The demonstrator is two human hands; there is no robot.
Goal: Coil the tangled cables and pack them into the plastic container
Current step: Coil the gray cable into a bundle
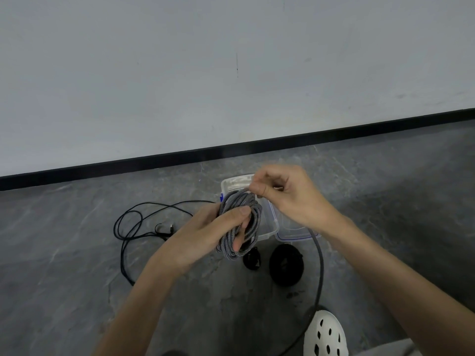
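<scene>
Our left hand [205,232] grips a coil of grey braided cable [240,227]. The thumb lies across the front of the loops and the fingers curl round behind and through them. The coil's long axis runs away from us, its far end tipped up toward our right hand [288,196]. That hand pinches the strand between thumb and forefinger, right at the top of the coil.

From the pinch, the loose tail [319,263] passes under our right wrist. It then sweeps down in a wide arc across the floor [77,253] toward our white perforated shoe [326,335]. So the slack lies on the right-hand side, and that hand is the one placed to feed it. We judge that several more turns are needed before this cable is fully wound.

The clear plastic container [232,182] sits on the floor directly beyond and below the coil, partly hidden by it. Its lid [293,232] lies open just beside it on the right. Packing should therefore be a short move forward and down.

A thin black cable [123,253] sprawls uncoiled on the floor to the left. Two dark round bundles [286,264] lie near the lid, and we cannot tell what they are.
</scene>
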